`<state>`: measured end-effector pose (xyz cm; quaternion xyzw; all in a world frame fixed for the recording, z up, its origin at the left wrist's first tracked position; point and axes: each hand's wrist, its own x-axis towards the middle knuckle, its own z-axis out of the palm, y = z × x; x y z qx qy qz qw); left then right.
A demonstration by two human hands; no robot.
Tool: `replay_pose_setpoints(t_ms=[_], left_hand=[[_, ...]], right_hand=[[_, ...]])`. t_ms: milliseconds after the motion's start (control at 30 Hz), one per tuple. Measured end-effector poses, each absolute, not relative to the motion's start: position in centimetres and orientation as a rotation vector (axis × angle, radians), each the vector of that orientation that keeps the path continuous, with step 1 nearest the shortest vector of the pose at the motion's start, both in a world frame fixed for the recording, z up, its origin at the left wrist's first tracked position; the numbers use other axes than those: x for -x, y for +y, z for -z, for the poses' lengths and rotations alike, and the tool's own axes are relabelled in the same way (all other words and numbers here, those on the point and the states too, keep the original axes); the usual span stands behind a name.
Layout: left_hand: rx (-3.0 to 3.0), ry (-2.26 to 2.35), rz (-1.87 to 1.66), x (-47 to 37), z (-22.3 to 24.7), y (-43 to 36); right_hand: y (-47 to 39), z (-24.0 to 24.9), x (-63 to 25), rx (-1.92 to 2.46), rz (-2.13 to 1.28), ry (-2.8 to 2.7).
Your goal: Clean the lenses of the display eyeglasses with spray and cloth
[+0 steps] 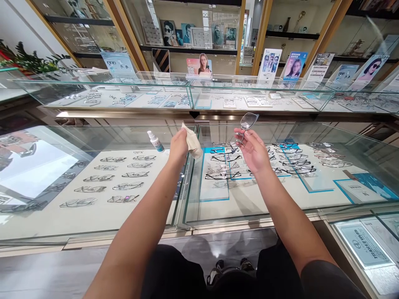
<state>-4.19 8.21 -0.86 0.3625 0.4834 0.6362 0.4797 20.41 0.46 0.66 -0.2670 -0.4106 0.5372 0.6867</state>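
Note:
My left hand [178, 146] is closed on a cream-coloured cloth [193, 143], which hangs from the fingers to the right. Between the fingertips of my right hand [254, 150] is a pair of eyeglasses [249, 120], raised above the glass counter. One lens points up and away; the other hangs lower, partly lost against the frames behind it. A white spray bottle [156, 142] with a blue lower label stands on the counter to the left of my left hand. Cloth and eyeglasses are apart.
Below the counter glass, rows of eyeglasses [125, 185] lie on the left and dark frames [296, 160] on the right. A second glass case [140, 99] runs across behind, topped by advertising cards [294, 66]. A framed certificate [363, 245] lies at the lower right.

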Motion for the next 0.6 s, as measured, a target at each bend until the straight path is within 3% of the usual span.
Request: replay_pose_setpoints(t_ms=[267,600], left_hand=[[-0.511,0.847,-1.193,0.7,0.2,5.8],[-0.907,0.584,-1.312,-3.7,2.0,1.0]], right_hand=[[0.8,0.1,-19.9,0.864,-0.77,-1.187],[-0.3,1.6,-17.6,1.099,-0.003,-1.589]])
